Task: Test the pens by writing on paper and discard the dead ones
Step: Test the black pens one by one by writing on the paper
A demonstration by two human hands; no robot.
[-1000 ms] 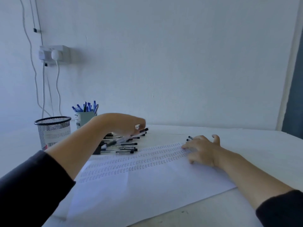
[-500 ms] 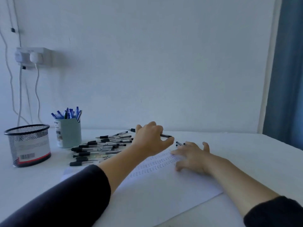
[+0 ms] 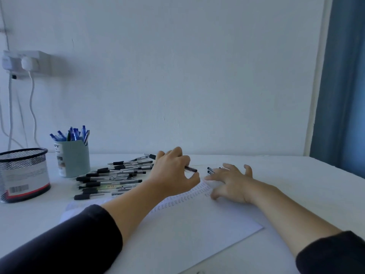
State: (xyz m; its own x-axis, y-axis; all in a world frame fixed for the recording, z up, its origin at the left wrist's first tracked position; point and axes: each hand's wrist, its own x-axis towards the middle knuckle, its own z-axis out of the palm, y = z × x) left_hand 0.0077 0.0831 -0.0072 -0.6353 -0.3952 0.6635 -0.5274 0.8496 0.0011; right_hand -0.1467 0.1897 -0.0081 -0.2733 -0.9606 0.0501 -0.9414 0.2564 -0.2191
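Observation:
My left hand point(image 3: 173, 175) grips a black-capped pen point(image 3: 191, 169) above the top edge of the white paper point(image 3: 197, 232), which carries rows of small written marks. The pen's other end sticks out behind the hand. My right hand point(image 3: 231, 182) lies flat with spread fingers on the paper's far right corner. Two more black pens point(image 3: 210, 170) lie just beyond its fingertips. A heap of several black-capped pens point(image 3: 110, 180) lies on the table left of my left hand.
A black mesh bin point(image 3: 23, 173) stands at the far left. Beside it a pale teal cup point(image 3: 73, 159) holds several blue pens. A wall socket with a plugged cable hangs above them. A blue curtain point(image 3: 343, 86) hangs at the right.
My left hand lifted a pen out of the heap and carried it right, toward the top of the paper. My right hand stayed flat on the paper. The camera view shifted right.

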